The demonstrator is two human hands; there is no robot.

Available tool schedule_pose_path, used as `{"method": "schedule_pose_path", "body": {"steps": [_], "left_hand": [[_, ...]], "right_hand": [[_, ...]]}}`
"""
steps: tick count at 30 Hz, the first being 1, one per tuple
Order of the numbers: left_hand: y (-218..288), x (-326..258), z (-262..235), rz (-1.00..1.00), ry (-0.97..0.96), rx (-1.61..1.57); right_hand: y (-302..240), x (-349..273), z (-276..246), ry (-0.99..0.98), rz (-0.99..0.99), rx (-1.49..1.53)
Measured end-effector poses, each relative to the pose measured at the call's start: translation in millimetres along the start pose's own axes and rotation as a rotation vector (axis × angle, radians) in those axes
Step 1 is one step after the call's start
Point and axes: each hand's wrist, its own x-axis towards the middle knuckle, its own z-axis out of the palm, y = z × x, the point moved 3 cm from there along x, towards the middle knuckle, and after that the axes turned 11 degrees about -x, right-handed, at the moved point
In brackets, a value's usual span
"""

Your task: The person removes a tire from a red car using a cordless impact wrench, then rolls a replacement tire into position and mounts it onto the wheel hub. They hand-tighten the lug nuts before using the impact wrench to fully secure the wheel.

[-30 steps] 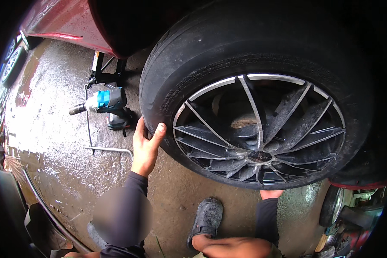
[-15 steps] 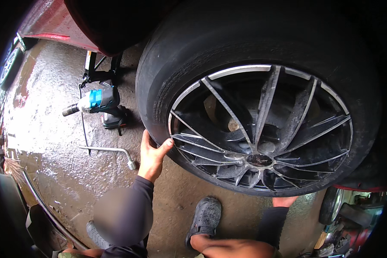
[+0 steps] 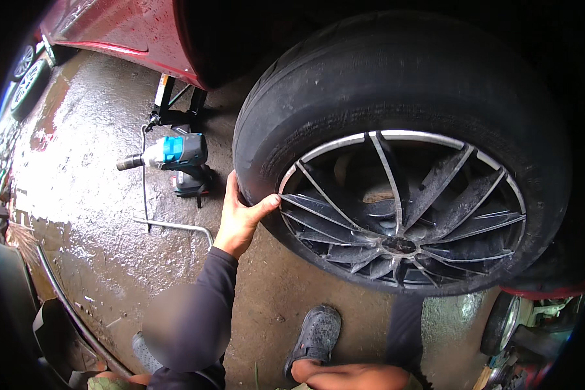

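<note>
Wheel [image 3: 403, 156] with its black tyre and silver multi-spoke rim stands upright on the wet concrete floor [image 3: 97, 214], below the red car body [image 3: 123, 29]. Our left hand [image 3: 240, 218] makes the grip on the tyre's left edge: fingers wrapped behind the tread, thumb pressed across the sidewall near the rim. Our right hand is hidden behind the lower part of the wheel, so we cannot tell its state. Left of the grip lie a blue and grey impact wrench [image 3: 172, 156] and a bent metal bar [image 3: 169, 224]; beyond them stands a jack [image 3: 169, 101]. Below the grip sits our grey shoe [image 3: 315, 338].
</note>
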Motion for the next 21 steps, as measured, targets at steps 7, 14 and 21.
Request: {"method": "schedule_pose_path", "body": {"steps": [7,14,21], "left_hand": [[-40.9,-13.5,-32.1,-0.053,0.073,-0.108],[1.7,5.3,14.0,0.009,0.007,0.084],[16.1,0.0,9.4,0.071,0.030,0.107]], "right_hand": [[-13.0,-10.3,68.4,-0.089,0.302,-0.045],[-13.1,-12.8,62.0,-0.016,0.378,0.028],[-0.4,-28.2,58.3,0.049,0.332,0.027]]}}
